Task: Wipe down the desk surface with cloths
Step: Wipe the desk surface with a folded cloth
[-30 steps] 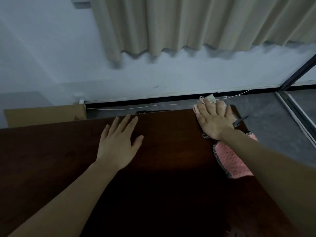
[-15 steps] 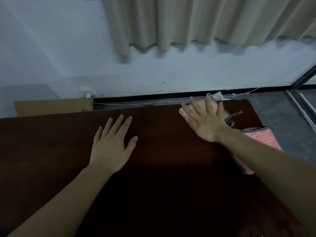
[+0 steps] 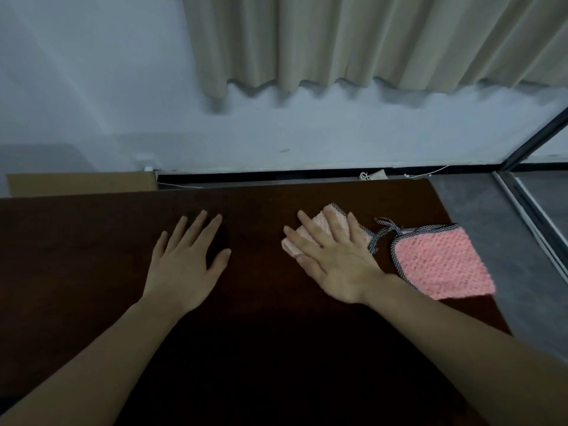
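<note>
Mid-wipe, I'd judge. Right hand (image 3: 333,259) flat, fingers straight, pressing the pink cloth (image 3: 436,265) onto the dark worktop (image 3: 92,241) — cloth trails off to that hand's right. Left hand (image 3: 184,259) flat and empty, bracing just beside. Everything left of the hands and toward the person likely remains — no visible wipe marks.

A pale bluish-white wall (image 3: 276,136) fills the dim background, with beige pleated curtains (image 3: 353,41) hanging down it, a black baseboard (image 3: 276,174) at its foot, a cardboard box (image 3: 80,184) at the left, grey floor (image 3: 491,216) at the right beside a dark-framed glass panel (image 3: 534,139).
</note>
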`<state>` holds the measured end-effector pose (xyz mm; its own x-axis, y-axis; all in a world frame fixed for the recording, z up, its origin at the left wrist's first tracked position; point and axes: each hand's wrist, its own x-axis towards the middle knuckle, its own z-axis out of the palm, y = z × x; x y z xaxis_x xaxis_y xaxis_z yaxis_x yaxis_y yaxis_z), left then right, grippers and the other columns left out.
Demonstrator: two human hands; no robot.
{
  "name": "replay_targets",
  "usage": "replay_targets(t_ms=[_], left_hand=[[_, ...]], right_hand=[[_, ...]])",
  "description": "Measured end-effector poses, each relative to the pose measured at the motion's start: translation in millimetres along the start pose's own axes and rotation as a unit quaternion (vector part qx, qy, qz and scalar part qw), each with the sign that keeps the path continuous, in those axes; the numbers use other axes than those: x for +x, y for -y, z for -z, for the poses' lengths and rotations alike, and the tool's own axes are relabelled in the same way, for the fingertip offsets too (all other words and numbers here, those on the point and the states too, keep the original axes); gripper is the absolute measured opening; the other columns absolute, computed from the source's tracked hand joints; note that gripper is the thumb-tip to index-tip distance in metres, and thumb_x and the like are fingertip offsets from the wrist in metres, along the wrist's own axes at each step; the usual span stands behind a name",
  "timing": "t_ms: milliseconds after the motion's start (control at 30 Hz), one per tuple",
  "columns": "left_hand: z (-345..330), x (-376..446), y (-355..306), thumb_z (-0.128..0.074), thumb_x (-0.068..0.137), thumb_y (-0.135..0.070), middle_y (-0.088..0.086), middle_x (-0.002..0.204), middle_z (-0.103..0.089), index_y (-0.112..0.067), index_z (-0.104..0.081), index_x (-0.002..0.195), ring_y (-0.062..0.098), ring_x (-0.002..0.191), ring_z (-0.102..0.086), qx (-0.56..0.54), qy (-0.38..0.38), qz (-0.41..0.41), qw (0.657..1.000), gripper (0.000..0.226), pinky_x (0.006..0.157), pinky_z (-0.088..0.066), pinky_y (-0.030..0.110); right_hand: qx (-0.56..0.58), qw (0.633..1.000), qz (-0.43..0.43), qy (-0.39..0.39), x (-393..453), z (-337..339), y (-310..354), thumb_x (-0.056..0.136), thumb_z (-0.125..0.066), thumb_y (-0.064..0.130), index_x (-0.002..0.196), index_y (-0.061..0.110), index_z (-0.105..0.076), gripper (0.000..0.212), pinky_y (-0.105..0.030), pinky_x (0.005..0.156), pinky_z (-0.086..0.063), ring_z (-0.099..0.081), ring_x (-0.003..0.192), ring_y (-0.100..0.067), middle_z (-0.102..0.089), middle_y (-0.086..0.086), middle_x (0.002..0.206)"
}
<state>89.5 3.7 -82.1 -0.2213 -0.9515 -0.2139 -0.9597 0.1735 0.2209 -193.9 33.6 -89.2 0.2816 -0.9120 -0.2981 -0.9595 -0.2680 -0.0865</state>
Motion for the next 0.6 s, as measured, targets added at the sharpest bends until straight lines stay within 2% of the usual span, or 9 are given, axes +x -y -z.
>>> replay_targets(t_ms=[167,267,367,500,600], left_hand=[[0.1,2.1,6.0,-0.024,0.099,-0.062,-0.012,0.168,0.008,-0.041,-0.002,0.16,0.016,0.155,0.01,0.002,-0.006,0.001,1.0,0.068,0.127,0.0,0.045],[0.3,4.1,13.4,-0.024,0.099,-0.063,-0.012,0.168,0.009,-0.042,-0.001,0.16,0.016,0.155,0.01,0.01,-0.01,0.003,1.0,0.068,0.126,0.0,0.045],[1.4,5.8,23.0,-0.023,0.098,-0.064,-0.011,0.168,0.009,-0.042,-0.001,0.16,0.016,0.155,0.01,0.011,-0.012,0.006,1.0,0.069,0.126,0.001,0.046],[-1.4,3.9,29.9,-0.019,0.096,-0.065,-0.012,0.168,0.01,-0.043,-0.003,0.16,0.016,0.155,0.011,0.013,-0.002,0.008,1.0,0.069,0.126,0.001,0.045],[-2.7,2.8,30.4,-0.01,0.092,-0.069,-0.013,0.167,0.012,-0.044,-0.003,0.16,0.015,0.155,0.013,0.015,0.0,0.007,1.0,0.073,0.126,0.003,0.044]], right_hand=[[0.028,0.995,-0.099,-0.017,63.6,15.0,-32.5,0.104,-0.004,0.058,0.155,0.052,0.015,0.055,-0.065,0.118,0.015,0.026,0.152,-0.035,0.022,0.012,0.168],[0.039,0.991,-0.129,-0.023,79.3,19.8,-29.5,0.105,-0.006,0.056,0.157,0.049,0.013,0.055,-0.067,0.117,0.014,0.023,0.152,-0.037,0.02,0.01,0.168],[0.016,0.995,-0.092,-0.018,56.9,10.9,-2.3,0.105,-0.003,0.055,0.156,0.047,0.019,0.056,-0.068,0.117,0.014,0.028,0.15,-0.039,0.025,0.007,0.167],[0.006,1.0,0.023,-0.006,-1.5,-4.1,31.7,0.101,0.001,0.061,0.153,0.051,0.019,0.056,-0.062,0.117,0.021,0.036,0.147,-0.032,0.029,0.011,0.164],[-0.01,0.999,0.039,0.007,-0.7,2.3,23.7,0.096,0.006,0.065,0.152,0.054,0.019,0.058,-0.059,0.117,0.023,0.039,0.146,-0.028,0.031,0.014,0.162]])
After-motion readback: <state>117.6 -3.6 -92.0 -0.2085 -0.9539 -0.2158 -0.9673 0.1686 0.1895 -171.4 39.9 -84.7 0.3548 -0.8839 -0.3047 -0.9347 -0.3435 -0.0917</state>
